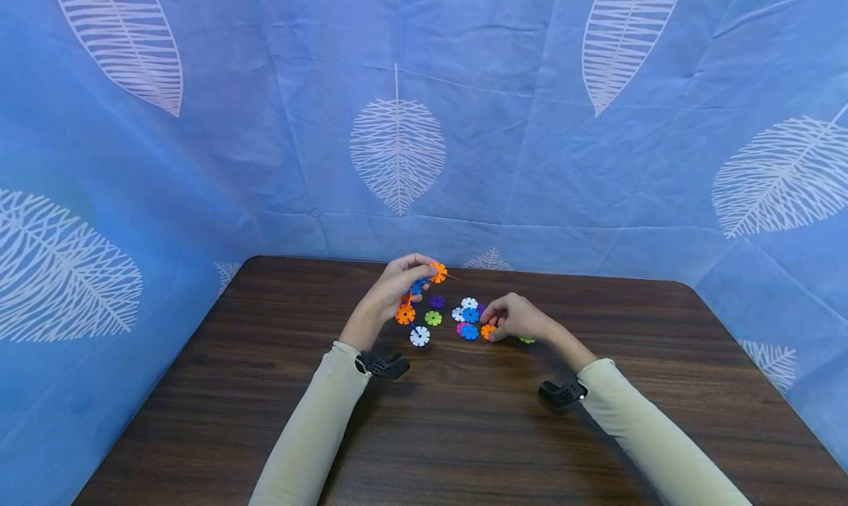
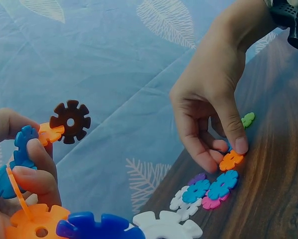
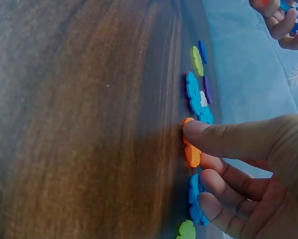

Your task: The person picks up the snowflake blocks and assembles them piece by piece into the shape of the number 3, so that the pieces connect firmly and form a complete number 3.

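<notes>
My left hand (image 1: pixel 391 289) grips a chain of notched plastic interlocking discs, raised over the back of the table. In the left wrist view the chain includes a brown disc (image 2: pixel 82 130), a light blue disc (image 2: pixel 23 155), a dark blue disc (image 2: pixel 96 226) and a white disc (image 2: pixel 164 226), along with orange ones. To the right, my right hand (image 1: pixel 523 318) pinches a loose orange disc (image 3: pixel 191 149) at the tabletop, its thumb on the near face. Another blue disc (image 3: pixel 195 199) lies under the curled fingers of that hand.
Between the hands lie loose discs: purple (image 1: pixel 437 301), green (image 1: pixel 433 318), white (image 1: pixel 469 303), blue (image 1: pixel 469 332) and a partly covered pink one (image 2: pixel 213 201). A green disc (image 1: pixel 527 340) sits below the right hand. The dark wooden table (image 1: pixel 464 432) meets a blue leaf-patterned cloth (image 1: pixel 503 160) behind.
</notes>
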`<state>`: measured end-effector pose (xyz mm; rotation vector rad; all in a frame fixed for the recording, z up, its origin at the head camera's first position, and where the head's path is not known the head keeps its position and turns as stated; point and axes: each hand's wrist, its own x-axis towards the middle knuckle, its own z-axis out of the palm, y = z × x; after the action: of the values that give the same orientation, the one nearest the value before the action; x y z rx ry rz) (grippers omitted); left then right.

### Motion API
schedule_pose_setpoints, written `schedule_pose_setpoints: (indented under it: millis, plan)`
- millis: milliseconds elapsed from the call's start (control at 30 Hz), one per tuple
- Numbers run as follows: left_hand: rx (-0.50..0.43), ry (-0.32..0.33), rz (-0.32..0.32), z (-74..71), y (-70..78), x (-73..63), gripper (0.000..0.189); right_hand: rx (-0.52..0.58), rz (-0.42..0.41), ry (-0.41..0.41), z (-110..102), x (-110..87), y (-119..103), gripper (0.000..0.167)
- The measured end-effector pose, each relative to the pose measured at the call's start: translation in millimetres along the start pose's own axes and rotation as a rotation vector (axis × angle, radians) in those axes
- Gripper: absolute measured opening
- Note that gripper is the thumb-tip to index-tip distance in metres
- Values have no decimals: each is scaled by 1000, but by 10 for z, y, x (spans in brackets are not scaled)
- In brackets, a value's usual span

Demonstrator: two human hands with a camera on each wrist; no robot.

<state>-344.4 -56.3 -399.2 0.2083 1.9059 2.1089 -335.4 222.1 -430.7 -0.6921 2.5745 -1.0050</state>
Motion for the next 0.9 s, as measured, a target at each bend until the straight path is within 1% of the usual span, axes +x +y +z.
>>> schedule_pose_setpoints:
  millis: [267,433,667,800,900]
  plan:
    - [2,2,-2,4,-2,6,15,30,27,-6,34,-16,-19,22]
    - [4,5,0,4,-21,12,16,64,36,-2,40,-48,-50,18]
    - [11,3,-6,2,-26,-4,18,97,-2,-4,35,-60,-55,11]
    - [17,4,-3,8,-32,-8,18,137,1,0,26,-67,-92,13]
    - [15,5,0,13,-42,-4,18,190,9,10,24,-62,-120,13]
